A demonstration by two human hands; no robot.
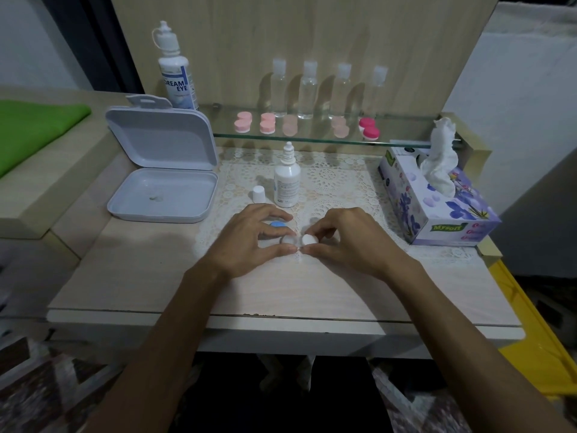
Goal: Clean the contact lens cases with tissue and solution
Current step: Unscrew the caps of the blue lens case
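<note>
Both forearms reach in from the bottom edge and meet at the middle of the table (281, 292). Left hand (249, 242) curls thumb and fingers round a contact lens case (288, 239), whose open clear well shows between the fingertips and whose other well wears a blue cap (277, 224) under the fingers. Right hand (346, 242) pinches a white cap (308, 239) between thumb and forefinger, just beside the open well; whether cap and well touch cannot be told.

Pale wood-grain covers the tabletop, with a white lace mat (331, 179) under the hands. Behind the hands an uncapped small solution bottle (287, 178) stands upright with its loose cap (258, 193) just to the left. An open white plastic box (162, 170) lies at the left, a floral tissue box (437, 201) with a tissue pulled up at the right. Behind, a glass shelf (406, 137) carries five pink lens cases (268, 123), four clear bottles (307, 90) and a large solution bottle (176, 70) against a wood panel. A green cloth (34, 126) lies far left.
</note>
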